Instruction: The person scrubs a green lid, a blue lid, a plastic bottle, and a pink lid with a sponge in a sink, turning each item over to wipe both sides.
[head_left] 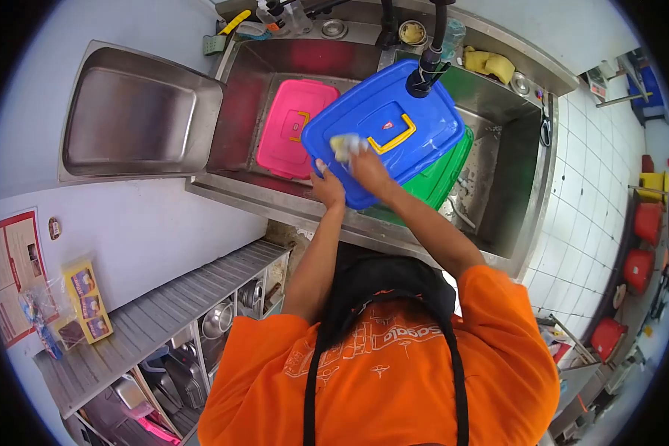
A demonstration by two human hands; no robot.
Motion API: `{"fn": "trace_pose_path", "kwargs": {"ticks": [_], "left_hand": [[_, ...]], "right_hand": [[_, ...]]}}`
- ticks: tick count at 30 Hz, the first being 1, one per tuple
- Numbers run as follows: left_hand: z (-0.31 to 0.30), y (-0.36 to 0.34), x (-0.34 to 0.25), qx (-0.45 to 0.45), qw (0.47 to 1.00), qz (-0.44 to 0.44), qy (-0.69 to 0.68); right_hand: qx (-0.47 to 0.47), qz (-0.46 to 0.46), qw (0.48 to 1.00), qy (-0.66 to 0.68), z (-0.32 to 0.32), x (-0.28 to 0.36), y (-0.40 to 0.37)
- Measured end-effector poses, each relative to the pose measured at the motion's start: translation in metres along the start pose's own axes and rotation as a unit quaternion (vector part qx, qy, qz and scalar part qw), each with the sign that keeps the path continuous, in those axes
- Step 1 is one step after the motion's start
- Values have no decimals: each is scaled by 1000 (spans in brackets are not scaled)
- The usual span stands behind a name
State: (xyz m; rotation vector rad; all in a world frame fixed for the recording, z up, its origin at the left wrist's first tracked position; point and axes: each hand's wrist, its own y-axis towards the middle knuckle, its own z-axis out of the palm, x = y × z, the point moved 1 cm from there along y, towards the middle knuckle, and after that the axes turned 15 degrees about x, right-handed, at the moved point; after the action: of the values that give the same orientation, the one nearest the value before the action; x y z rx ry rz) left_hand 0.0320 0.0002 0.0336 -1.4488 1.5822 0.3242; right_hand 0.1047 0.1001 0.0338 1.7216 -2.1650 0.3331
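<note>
A large blue plastic lid (424,123) with a yellow handle (394,135) lies tilted across the divider of the double sink. My left hand (327,187) grips its near left edge, thumb on top. On the lid's left part, my right hand (369,169) presses a yellowish, soapy-looking sponge (342,147), slightly blurred. Partly beneath the blue lid, a green lid (446,169) rests in the right basin. A pink lid (293,123), also with a yellow handle, is in the left basin. The black faucet (421,78) hangs over the blue lid and hides part of it.
A steel tray (137,111) stands left of the sink. Along the back ledge are bottles (282,16), a yellow sponge or cloth (490,63) and a small bowl (412,32). Scissors (545,126) lie on the right rim. Below left, a slatted shelf (163,312) has metalware under it.
</note>
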Motion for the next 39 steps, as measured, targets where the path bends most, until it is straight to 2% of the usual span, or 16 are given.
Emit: {"fn": "trace_pose_path", "kwargs": {"ticks": [2, 3, 9, 13, 16, 18, 20, 22, 26, 30, 32, 34, 35, 36, 38, 39], "left_hand": [[24, 19, 30, -53, 994, 45, 83], [25, 5, 8, -54, 994, 70, 71], [46, -7, 3, -39, 998, -4, 57], [52, -30, -3, -6, 978, 84, 191], [57, -23, 1, -30, 982, 86, 163], [57, -18, 4, -7, 985, 77, 155], [55, -10, -4, 12, 987, 73, 144], [53, -11, -5, 58, 991, 25, 122], [55, -13, 4, 8, 979, 143, 146], [56, -14, -12, 36, 978, 56, 197], [55, -12, -14, 47, 973, 46, 221], [59, -12, -15, 30, 974, 48, 221], [61, -10, -17, 28, 975, 46, 217], [60, -10, -20, 37, 972, 50, 227], [56, -14, -18, 48, 968, 52, 242], [57, -12, -19, 36, 968, 54, 243]], "right_hand": [[8, 177, 979, 102, -23, -19, 27], [14, 177, 979, 98, -26, -16, 26], [10, 14, 1000, -20, -1, -7, -14], [153, 117, 981, -35, -21, -44, 27], [63, 100, 993, 19, -9, -47, 24], [73, -24, 996, -45, 1, -43, 8], [88, 30, 996, -17, -12, -63, 40], [86, 219, 972, 32, -21, -73, 58], [69, 26, 997, 25, -29, -22, 22], [-16, 148, 989, 1, -16, -70, 56], [72, 175, 980, 65, -10, -57, 45], [60, 39, 997, -9, -5, -68, 34], [-56, 57, 995, -61, -4, -88, 46], [-53, 52, 995, -61, -18, -104, 51], [-44, 252, 966, 46, -56, -128, 56], [-47, 251, 966, 43, -49, -127, 59]]}}
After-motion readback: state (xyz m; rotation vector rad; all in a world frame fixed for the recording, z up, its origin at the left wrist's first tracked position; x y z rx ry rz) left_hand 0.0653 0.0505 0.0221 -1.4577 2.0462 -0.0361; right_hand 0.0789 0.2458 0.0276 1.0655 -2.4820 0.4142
